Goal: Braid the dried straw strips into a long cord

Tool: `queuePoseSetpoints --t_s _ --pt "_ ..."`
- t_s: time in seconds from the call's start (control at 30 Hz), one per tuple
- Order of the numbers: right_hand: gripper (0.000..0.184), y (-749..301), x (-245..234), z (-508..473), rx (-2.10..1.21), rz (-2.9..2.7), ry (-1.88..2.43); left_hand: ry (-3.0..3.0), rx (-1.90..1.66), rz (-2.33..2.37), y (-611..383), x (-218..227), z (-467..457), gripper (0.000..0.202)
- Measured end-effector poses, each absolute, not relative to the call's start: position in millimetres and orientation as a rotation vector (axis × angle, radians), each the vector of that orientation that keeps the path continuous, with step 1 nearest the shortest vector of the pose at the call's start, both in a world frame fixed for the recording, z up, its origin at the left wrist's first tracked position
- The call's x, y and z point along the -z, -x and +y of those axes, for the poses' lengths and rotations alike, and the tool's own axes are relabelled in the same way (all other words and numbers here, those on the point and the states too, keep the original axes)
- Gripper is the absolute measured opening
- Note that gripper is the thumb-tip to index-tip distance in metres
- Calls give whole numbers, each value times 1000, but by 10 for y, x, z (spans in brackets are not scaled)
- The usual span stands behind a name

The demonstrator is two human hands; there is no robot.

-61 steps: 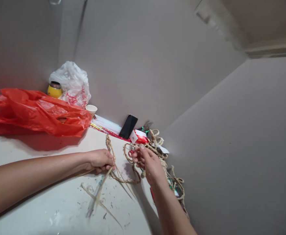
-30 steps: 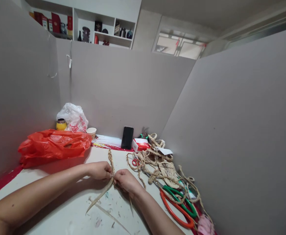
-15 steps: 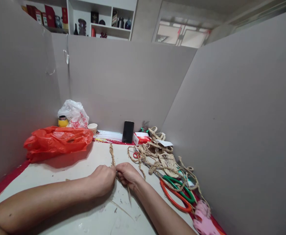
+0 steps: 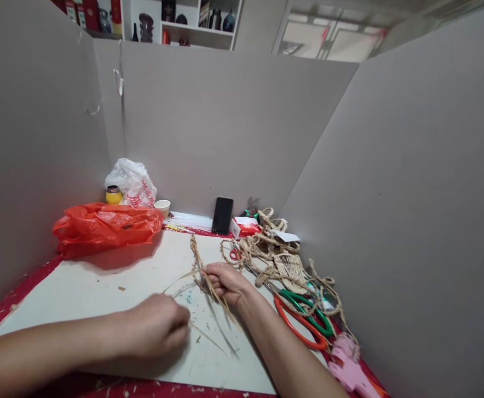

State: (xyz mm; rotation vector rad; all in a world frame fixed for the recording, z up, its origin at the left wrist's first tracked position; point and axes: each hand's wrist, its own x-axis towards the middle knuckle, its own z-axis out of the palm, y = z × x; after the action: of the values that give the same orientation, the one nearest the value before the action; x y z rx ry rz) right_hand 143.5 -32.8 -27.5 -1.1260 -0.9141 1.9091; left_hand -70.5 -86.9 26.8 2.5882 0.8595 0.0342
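A braided straw cord (image 4: pixel 194 255) lies on the white board, its lower end at my right hand (image 4: pixel 224 281). That hand is closed, thumb and fingers pinching the braid where it meets loose straw strands (image 4: pixel 219 296). Some strands hang from the pinch toward the lower right. A thin strand (image 4: pixel 182 278) stretches from there down-left to my left hand (image 4: pixel 159 326), which is closed and slightly blurred. Its fingertips are hidden, but the strand runs into it. Another loose strand (image 4: pixel 209 338) lies on the board right of my left hand.
To the right lie a heap of braided straw cord (image 4: pixel 262 249), orange-and-green-handled scissors (image 4: pixel 300 323) and a pink glue gun (image 4: pixel 347 365). A phone (image 4: pixel 222 215) leans at the back. An orange plastic bag (image 4: pixel 107 224) and a paper cup (image 4: pixel 163 208) stand left. Grey partitions (image 4: pixel 209 121) enclose the table.
My left hand has moved away from the braid, down and to the left, with a strand stretched behind it. My right hand keeps its pinch. The view has tilted slightly.
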Motion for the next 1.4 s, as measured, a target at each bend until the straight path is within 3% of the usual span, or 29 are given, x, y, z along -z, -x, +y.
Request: queuePoseSetpoints --t_s 0.13,0.43,0.77,1.03,1.2,1.4 --pt "16 -1490 306 -298 -1926 -875 1078 -2557 -107 1189 784 -168 -563 23" --pt "18 -1503 370 -275 -1973 -877 1002 -2744 16 1153 640 116 -748 33" --pt "22 -1511 352 -277 -1961 -930 1005 -2605 -30 1278 961 29 -707 18" --pt "23 -1471 333 -311 -1956 -955 1040 -2538 13 1546 1042 -22 -666 40" --pt "23 -1479 346 -308 -1945 -964 1056 -2566 12 1424 944 16 -606 20" --pt "25 -1502 332 -305 -1930 -963 1058 -2603 -116 1389 1130 64 -483 20"
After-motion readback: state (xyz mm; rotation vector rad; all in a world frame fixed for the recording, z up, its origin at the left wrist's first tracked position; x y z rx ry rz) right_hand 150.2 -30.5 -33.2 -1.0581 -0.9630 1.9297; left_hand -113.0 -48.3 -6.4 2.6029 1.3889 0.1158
